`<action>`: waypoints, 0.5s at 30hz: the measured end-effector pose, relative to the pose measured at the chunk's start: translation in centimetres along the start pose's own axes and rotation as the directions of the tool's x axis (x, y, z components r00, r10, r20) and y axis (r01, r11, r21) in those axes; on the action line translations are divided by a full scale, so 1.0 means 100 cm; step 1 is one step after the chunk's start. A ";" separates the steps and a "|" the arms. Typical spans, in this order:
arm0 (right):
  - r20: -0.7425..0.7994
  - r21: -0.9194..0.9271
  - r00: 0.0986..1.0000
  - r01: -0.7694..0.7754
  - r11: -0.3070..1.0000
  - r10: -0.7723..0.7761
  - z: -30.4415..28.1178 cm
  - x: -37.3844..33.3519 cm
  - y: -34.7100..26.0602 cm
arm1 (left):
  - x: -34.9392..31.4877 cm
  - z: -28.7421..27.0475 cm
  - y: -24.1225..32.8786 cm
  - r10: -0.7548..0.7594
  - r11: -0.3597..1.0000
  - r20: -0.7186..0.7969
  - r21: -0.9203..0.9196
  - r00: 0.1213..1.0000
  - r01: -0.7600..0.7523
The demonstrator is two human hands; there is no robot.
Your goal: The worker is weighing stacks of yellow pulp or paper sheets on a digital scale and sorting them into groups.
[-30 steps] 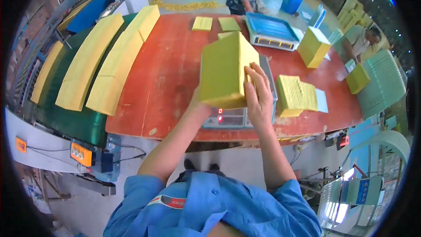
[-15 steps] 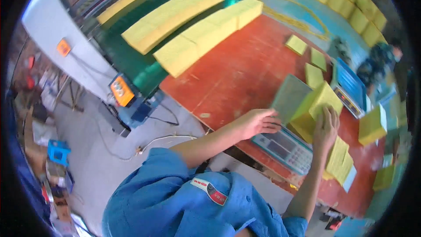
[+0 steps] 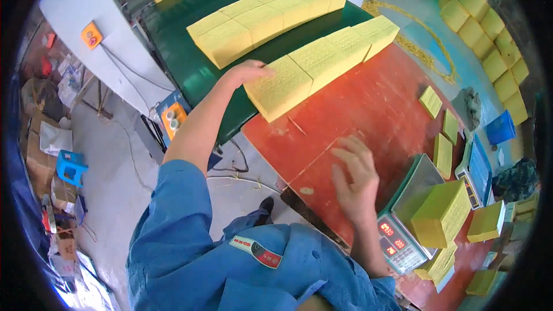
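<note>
My left hand (image 3: 249,72) reaches to the near end of a row of yellow blocks (image 3: 329,57). Its fingers are stretched out at the upper left edge of the nearest block and seem to touch it; they are not wrapped round it. Over the red table (image 3: 322,150), my right hand (image 3: 357,175) is open and holds nothing, its fingers apart and slightly blurred. To its right stands a digital scale (image 3: 397,242) with a lit red display. A thick yellow block (image 3: 442,210) rests at the right side of its plate, leaning over a yellow stack (image 3: 439,265).
A second row of yellow blocks (image 3: 271,14) lies on the green belt (image 3: 173,29). Another scale with a blue tray (image 3: 477,167) stands at the right, near thin yellow pieces (image 3: 442,155). An orange control box (image 3: 173,118) sits at the belt's near corner. A blue bucket (image 3: 500,128) is beyond.
My right hand has let go of the yellow block at the scale and moved left. My left hand has gone from beside the scale to the row's near end. The view has shifted.
</note>
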State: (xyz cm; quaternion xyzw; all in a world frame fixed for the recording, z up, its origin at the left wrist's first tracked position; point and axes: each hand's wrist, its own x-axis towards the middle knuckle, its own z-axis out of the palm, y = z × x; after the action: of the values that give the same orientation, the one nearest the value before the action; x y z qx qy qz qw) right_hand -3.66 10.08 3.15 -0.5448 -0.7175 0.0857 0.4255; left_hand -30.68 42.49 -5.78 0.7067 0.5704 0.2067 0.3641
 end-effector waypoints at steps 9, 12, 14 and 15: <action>0.018 0.029 0.990 -0.140 0.990 0.140 0.038 0.022 0.009 | -0.004 0.036 0.045 -0.106 0.971 0.772 0.217 0.626 -0.104; 0.025 -0.092 0.995 -0.098 0.991 0.101 0.039 0.032 0.008 | -0.044 0.084 0.090 0.035 0.979 0.931 0.042 0.363 -0.201; 0.091 -0.241 0.992 -0.067 0.968 0.091 0.043 0.022 0.023 | -0.060 0.132 0.102 0.232 0.777 0.950 -0.051 0.210 -0.627; 0.076 -0.248 0.991 -0.084 0.965 0.106 0.035 0.014 0.026 | -0.073 0.150 0.111 0.228 0.770 0.955 -0.057 0.191 -0.636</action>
State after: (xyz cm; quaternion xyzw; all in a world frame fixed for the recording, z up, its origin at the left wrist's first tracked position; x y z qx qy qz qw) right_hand -4.39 13.48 0.15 -0.6224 -0.7138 0.0413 0.3184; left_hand -14.72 30.43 -6.35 0.8772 0.0553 -0.2433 0.4102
